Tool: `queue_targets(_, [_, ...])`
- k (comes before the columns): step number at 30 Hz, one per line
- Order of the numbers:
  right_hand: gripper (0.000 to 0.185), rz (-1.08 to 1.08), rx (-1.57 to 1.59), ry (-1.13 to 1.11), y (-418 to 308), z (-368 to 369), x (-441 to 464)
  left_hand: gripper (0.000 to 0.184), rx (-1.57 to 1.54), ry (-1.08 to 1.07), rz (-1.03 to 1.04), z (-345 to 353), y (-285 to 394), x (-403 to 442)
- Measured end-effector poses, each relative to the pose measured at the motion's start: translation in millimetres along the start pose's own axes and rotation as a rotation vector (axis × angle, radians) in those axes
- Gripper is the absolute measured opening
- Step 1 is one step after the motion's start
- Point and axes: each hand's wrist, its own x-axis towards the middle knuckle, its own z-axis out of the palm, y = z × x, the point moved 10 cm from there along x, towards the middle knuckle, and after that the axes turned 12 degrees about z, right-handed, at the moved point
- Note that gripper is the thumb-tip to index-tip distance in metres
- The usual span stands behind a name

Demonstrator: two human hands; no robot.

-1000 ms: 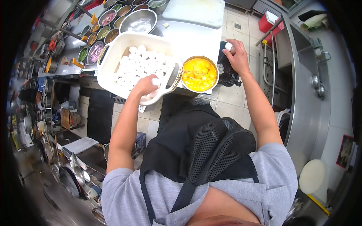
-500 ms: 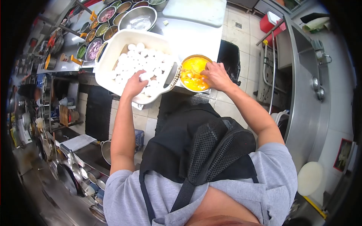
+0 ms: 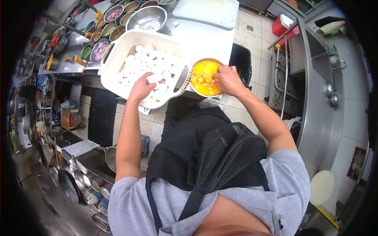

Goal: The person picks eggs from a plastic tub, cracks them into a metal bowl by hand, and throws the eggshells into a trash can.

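Observation:
A cream plastic tub (image 3: 122,44) holds many white eggs (image 3: 138,67). My left hand (image 3: 141,88) reaches over its near side, with thumb and fingers curled round one egg (image 3: 152,79). To the right of the tub stands a round metal bowl (image 3: 195,89) of yellow liquid egg (image 3: 204,70) with whole yolks in it. Above the bowl's right side is my right hand (image 3: 229,80), its fingers drawn together and pointing down at the liquid. Whatever those fingers may hold is hidden from me.
A large metal bowl (image 3: 162,15) and a white cutting board (image 3: 204,11) lie farther back on the table. Small bowls of chopped food (image 3: 100,49) stand at the left. A black bin (image 3: 241,61) is beside the table, and a steel sink counter (image 3: 319,114) runs along the right.
The view has shifted slightly, moving the tub and bowl a little rightward in the picture. My right hand's fingers have moved slightly over the bowl. My left hand stays at the eggs.

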Motion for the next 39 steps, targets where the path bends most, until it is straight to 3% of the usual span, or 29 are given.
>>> queue_targets(1, [0.017,0.0,0.002,0.001,-1,-11,-1,0.049,0.002,0.0,-0.001,-1,-2,0])
queue_targets(5, [0.012,0.067,0.234,0.441,24,-110,-15,0.047,-0.134,0.054,-0.016,-11,2,-1])
queue_targets(7, [0.013,0.085,0.343,0.49,49,-124,-14,0.046,-0.216,0.084,-0.038,-19,11,2])
queue_targets(11, [0.032,0.28,0.251,0.409,119,-71,3,0.051,-0.371,0.132,0.001,-27,50,10])
queue_targets(14, [0.055,0.475,0.679,0.258,142,-37,7,0.051,-0.349,0.131,0.134,-25,102,31])
queue_targets(15, [0.047,0.512,1.089,0.146,132,-18,7,0.05,-0.294,0.113,0.234,-18,127,34])
queue_targets(17, [0.042,0.555,1.594,-0.112,92,5,1,0.051,-0.122,0.108,0.366,-7,193,38])
queue_targets(19, [0.045,0.425,1.925,-0.317,48,0,-2,0.056,-0.079,0.116,0.616,18,246,43])
queue_targets(21, [0.046,0.519,2.027,-0.308,47,0,-6,0.063,0.12,0.049,0.717,44,282,40])
queue_targets(23, [0.039,0.385,2.117,-0.32,61,8,3,0.071,0.166,-0.021,0.703,52,290,39])
queue_targets(25, [0.031,0.417,2.111,-0.302,85,19,-3,0.077,0.016,-0.073,0.528,45,266,42])
queue_targets(27, [0.025,0.624,2.038,-0.128,111,29,-12,0.078,0.009,-0.076,0.498,32,244,41])
queue_targets(29, [0.024,0.67,2.003,-0.053,111,18,-20,0.077,-0.067,-0.043,0.361,13,216,36])
queue_targets(31, [0.03,0.562,1.054,0.259,120,-27,-23,0.076,-0.072,-0.012,0.333,-1,194,32])
queue_targets(32, [0.04,0.287,0.628,0.64,103,-67,-33,0.076,-0.08,0.019,0.304,-7,184,30])
queue_targets(35, [0.041,0.193,0.561,0.573,85,-45,-32,0.076,-0.193,0.057,0.229,-18,166,21])
queue_targets(37, [0.04,0.183,0.478,0.242,76,8,-20,0.076,-0.195,0.056,0.215,-19,153,17])
queue_targets(39, [0.041,0.201,0.527,0.393,85,-7,-28,0.076,-0.19,0.068,0.217,-22,140,14])
